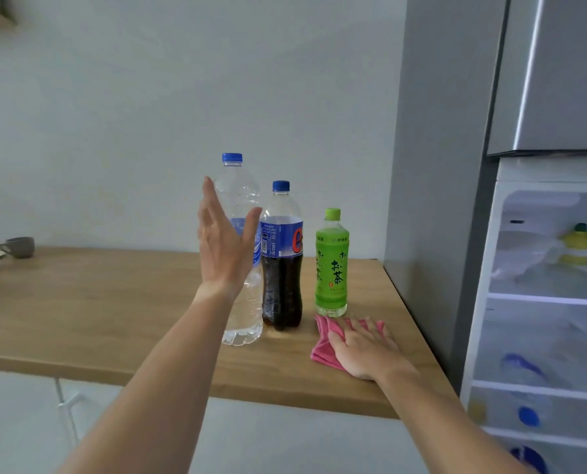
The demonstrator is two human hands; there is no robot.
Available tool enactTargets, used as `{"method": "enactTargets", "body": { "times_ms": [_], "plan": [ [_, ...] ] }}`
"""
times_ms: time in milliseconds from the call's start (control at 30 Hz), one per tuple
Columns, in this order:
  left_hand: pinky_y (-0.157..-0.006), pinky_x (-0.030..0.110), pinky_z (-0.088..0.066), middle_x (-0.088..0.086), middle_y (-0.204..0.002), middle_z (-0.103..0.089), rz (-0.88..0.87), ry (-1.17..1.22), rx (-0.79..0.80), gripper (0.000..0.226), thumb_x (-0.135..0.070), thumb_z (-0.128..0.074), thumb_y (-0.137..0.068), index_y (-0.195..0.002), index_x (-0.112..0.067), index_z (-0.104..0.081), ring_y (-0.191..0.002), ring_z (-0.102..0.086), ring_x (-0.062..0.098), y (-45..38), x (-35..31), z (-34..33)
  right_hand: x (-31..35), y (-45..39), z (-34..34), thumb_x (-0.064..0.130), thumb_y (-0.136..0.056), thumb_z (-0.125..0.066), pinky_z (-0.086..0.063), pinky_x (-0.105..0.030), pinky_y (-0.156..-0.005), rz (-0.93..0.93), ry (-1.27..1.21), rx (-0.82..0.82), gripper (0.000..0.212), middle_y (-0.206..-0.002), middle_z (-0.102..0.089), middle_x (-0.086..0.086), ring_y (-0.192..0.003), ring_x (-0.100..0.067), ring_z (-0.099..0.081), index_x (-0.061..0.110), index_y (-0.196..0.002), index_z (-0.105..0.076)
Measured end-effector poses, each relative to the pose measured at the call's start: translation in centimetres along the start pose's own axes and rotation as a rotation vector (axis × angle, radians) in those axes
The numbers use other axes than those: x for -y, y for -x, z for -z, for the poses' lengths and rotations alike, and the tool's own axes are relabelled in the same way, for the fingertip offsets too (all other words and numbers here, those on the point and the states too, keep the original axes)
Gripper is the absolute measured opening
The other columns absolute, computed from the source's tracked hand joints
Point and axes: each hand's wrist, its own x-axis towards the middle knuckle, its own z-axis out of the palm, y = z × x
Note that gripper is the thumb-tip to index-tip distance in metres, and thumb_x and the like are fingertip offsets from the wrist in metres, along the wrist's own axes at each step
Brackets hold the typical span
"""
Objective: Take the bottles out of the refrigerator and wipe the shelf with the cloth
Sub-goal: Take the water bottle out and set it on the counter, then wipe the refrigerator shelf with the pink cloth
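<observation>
Three bottles stand upright on the wooden counter: a tall clear water bottle with a blue cap, a dark cola bottle with a blue label, and a small green tea bottle. My left hand is raised in front of the water bottle, fingers spread, apart from it or barely touching. My right hand lies flat on a pink cloth on the counter, just in front of the green bottle. The refrigerator stands open at the right.
A yellow bottle with a green cap sits on an upper refrigerator shelf; blue-capped items show blurred lower down. Grey cups rest at the counter's far left. A white cabinet with a handle is below the counter.
</observation>
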Motion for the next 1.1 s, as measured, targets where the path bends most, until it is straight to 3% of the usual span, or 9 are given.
{"method": "enactTargets", "body": {
  "times_ms": [100, 267, 400, 533, 633, 733, 900, 1000, 1100],
  "plan": [
    [-0.112, 0.048, -0.03, 0.007, -0.165, -0.013, 0.044, -0.209, 0.043, 0.086, -0.058, -0.042, -0.095, -0.157, -0.025, 0.007, -0.144, -0.03, 0.037, 0.7, -0.5, 1.0, 0.1, 1.3, 0.0, 0.044, -0.103, -0.012, -0.002, -0.049, -0.124, 0.023, -0.015, -0.033, 0.062, -0.167, -0.018, -0.007, -0.154, -0.028, -0.009, 0.017, -0.159, -0.017],
    [-0.12, 0.048, -0.019, 0.013, -0.166, -0.008, 0.105, -0.385, 0.103, 0.08, -0.053, -0.035, -0.099, -0.158, -0.013, 0.001, -0.149, -0.02, 0.037, 6.3, -1.1, 2.5, 0.0, 4.9, 0.2, 0.037, -0.103, -0.014, -0.007, -0.047, -0.124, 0.053, -0.027, -0.069, 0.06, -0.164, -0.027, -0.008, -0.152, -0.028, -0.017, 0.01, -0.155, -0.028],
    [-0.118, 0.044, -0.024, 0.014, -0.159, -0.03, 0.062, -0.274, 0.092, 0.065, -0.034, -0.041, -0.1, -0.154, -0.006, -0.02, -0.145, -0.031, 0.031, 12.4, -3.1, 1.9, -0.7, 8.6, 0.4, 0.036, -0.106, -0.017, -0.012, -0.042, -0.122, 0.074, -0.02, -0.155, 0.057, -0.158, -0.037, -0.01, -0.148, -0.026, -0.027, 0.007, -0.151, -0.037],
    [-0.116, 0.041, -0.03, 0.011, -0.15, -0.045, -0.116, -0.158, 0.229, 0.053, -0.029, -0.037, -0.101, -0.149, -0.008, -0.036, -0.139, -0.041, 0.026, 15.9, -8.2, -1.0, -2.6, 13.1, 0.6, 0.036, -0.106, -0.017, -0.016, -0.039, -0.124, 0.085, -0.053, -0.212, 0.055, -0.152, -0.046, -0.009, -0.144, -0.023, -0.035, 0.01, -0.146, -0.045],
    [-0.12, 0.036, -0.023, 0.009, -0.154, -0.041, -0.218, -0.128, 0.34, 0.053, -0.03, -0.033, -0.102, -0.151, -0.009, -0.035, -0.144, -0.036, 0.022, 16.9, -12.4, -3.5, -5.2, 16.1, 1.9, 0.037, -0.107, -0.02, -0.038, -0.039, -0.112, 0.032, -0.171, -0.215, 0.049, -0.122, -0.064, -0.009, -0.117, -0.021, -0.058, 0.014, -0.122, -0.061],
    [-0.121, 0.034, -0.021, 0.009, -0.154, -0.042, -0.267, -0.11, 0.418, 0.052, -0.03, -0.032, -0.102, -0.15, -0.009, -0.037, -0.144, -0.036, 0.022, 18.1, -16.0, -5.4, -9.1, 19.0, 3.5, 0.042, -0.107, -0.023, -0.05, -0.032, -0.087, -0.104, -0.271, -0.27, 0.045, -0.099, -0.065, -0.002, -0.09, -0.016, -0.063, 0.018, -0.108, -0.062],
    [-0.112, 0.037, -0.036, 0.011, -0.138, -0.058, -0.36, 0.009, 0.542, 0.043, -0.025, -0.034, -0.101, -0.137, -0.006, -0.05, -0.129, -0.052, 0.025, 21.2, -20.1, -8.5, -16.0, 22.6, 6.3, 0.039, -0.105, -0.031, -0.052, -0.042, -0.091, -0.287, -0.201, -0.425, 0.042, -0.114, -0.069, -0.01, -0.108, -0.031, -0.065, 0.019, -0.12, -0.065],
    [-0.102, 0.038, -0.043, 0.013, -0.121, -0.065, -0.434, 0.038, 0.649, 0.034, -0.02, -0.037, -0.102, -0.126, -0.005, -0.055, -0.117, -0.059, 0.029, 23.4, -21.5, -11.0, -19.5, 23.5, 7.0, 0.038, -0.105, -0.029, -0.049, -0.04, -0.096, -0.344, -0.15, -0.431, 0.045, -0.124, -0.067, -0.011, -0.114, -0.032, -0.062, 0.019, -0.127, -0.063],
    [-0.102, 0.039, -0.044, 0.011, -0.127, -0.061, -0.368, 0.03, 0.795, 0.038, -0.028, -0.036, -0.102, -0.127, -0.007, -0.055, -0.12, -0.055, 0.028, 25.2, -22.5, -14.5, -22.9, 23.1, 6.6, 0.04, -0.105, -0.027, -0.048, -0.042, -0.099, -0.392, -0.131, -0.419, 0.048, -0.125, -0.065, -0.012, -0.115, -0.032, -0.061, 0.014, -0.128, -0.062]
  ]
}}
